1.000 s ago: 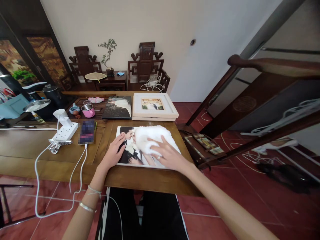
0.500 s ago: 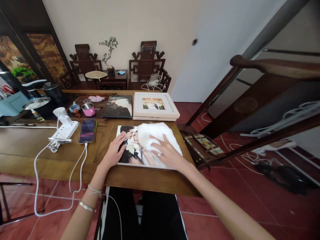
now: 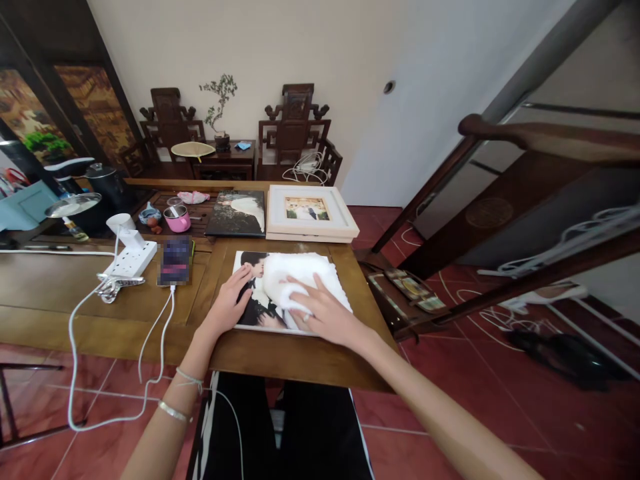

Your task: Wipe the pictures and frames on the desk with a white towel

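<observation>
A white-edged wedding photo panel point(image 3: 256, 313) lies flat near the table's front edge. My left hand point(image 3: 231, 297) rests on its left side, fingers stretched out, holding nothing. Over the panel's middle and right side spreads a fluffy white cloth point(image 3: 325, 273), covering much of the picture. On that cloth my right hand point(image 3: 320, 310) presses down, fingers apart, with a bunched fold of it gripped among the thumb and fingers.
Behind the panel lie a dark photo panel point(image 3: 237, 213) and a pale framed picture point(image 3: 313, 212). To the left are a phone point(image 3: 175, 261) on a cable, a white power strip point(image 3: 133, 259) and a pink cup point(image 3: 177, 219). A wooden chair point(image 3: 435, 220) stands at right.
My right hand and the white cloth have slid left across the photo panel, covering more of the pictured faces. My left hand has stayed in place.
</observation>
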Available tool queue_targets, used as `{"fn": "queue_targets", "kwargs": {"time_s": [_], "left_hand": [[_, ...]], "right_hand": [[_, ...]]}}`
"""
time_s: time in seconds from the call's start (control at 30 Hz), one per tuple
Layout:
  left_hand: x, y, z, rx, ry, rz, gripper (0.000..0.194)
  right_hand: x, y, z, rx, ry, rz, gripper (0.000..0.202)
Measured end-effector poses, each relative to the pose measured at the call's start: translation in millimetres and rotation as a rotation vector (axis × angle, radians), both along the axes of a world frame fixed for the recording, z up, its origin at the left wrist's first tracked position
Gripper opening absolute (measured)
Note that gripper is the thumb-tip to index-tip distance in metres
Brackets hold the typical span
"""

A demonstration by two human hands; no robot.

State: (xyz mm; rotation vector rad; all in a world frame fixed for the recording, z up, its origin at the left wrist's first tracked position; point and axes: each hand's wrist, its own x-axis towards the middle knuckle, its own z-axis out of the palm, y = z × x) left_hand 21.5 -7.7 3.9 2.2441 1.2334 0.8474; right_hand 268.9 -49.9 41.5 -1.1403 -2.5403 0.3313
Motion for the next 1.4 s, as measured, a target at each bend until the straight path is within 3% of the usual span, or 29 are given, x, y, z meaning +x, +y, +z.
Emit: {"fn": "queue_targets", "kwargs": {"time_s": [0.17,0.3,0.4,0.63,0.77,0.9,1.1,1.2,1.3,1.4], "left_hand": [[-0.5,-1.2,0.7,-0.011,-0.008,0.001,0.043],[-0.3,-1.4,0.0,-0.001,-0.012,0.002,0.043],[0.3,-1.0,-0.3,-0.008,-0.017,0.012,0.043],[0.8,-0.9,1.7,-0.001,-0.031,0.004,0.044],[0.3,-0.3,0.8,-0.003,-0.014,0.002,0.045],[-0.6,1.5,-2.6,-0.005,0.005,-0.01,0.046],[-2.6,2.7,-7.9,-0.011,0.011,0.005,0.048],[-3.2,3.2,-9.3,0.008,0.006,-0.008,0.047],[-3.0,3.6,-9.5,0.011,0.001,-0.012,0.047],[-2.2,3.4,-8.5,0.0,0.002,-0.004,0.046]], "right_hand": [[-8.4,66.9,-5.4,0.0,-0.02,-0.081,0.03],[-18.6,80.7,-8.0,0.007,-0.001,-0.175,0.035],[-25.0,57.8,-6.8,-0.009,-0.015,-0.146,0.035],[-32.7,-49.2,7.7,-0.096,0.01,-0.017,0.03],[-30.7,-73.9,14.3,-0.144,0.003,0.038,0.034],[-29.3,-46.2,7.7,-0.084,0.014,0.014,0.029],[-39.2,42.0,-7.0,0.026,-0.062,-0.14,0.032],[-45.6,72.3,-7.8,0.044,-0.106,-0.176,0.033],[-47.8,75.7,-8.0,0.058,-0.11,-0.164,0.033],[-45.8,50.3,-7.8,0.067,-0.075,-0.132,0.033]]}}
